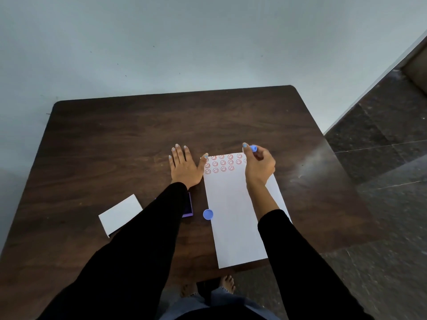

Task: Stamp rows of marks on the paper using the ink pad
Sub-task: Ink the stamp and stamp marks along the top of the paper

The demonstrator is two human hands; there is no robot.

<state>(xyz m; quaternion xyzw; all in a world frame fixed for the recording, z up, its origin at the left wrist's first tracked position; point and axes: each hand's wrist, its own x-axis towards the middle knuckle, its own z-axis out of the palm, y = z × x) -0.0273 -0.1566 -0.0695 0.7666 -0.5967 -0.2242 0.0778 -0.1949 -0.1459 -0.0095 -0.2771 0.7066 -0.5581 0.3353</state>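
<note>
A long white paper lies on the dark wooden table, with rows of red smiley marks printed across its far end. My right hand hovers over the paper's far right corner, fingers closed on a small blue stamp. My left hand lies flat on the table with fingers spread, its thumb resting on the paper's far left corner. A purple ink pad sits left of the paper, mostly hidden under my left sleeve.
A round blue cap lies at the paper's left edge. A white card or lid rests near the left front of the table. The table's front edge runs just below the paper; dark tiled floor lies to the right.
</note>
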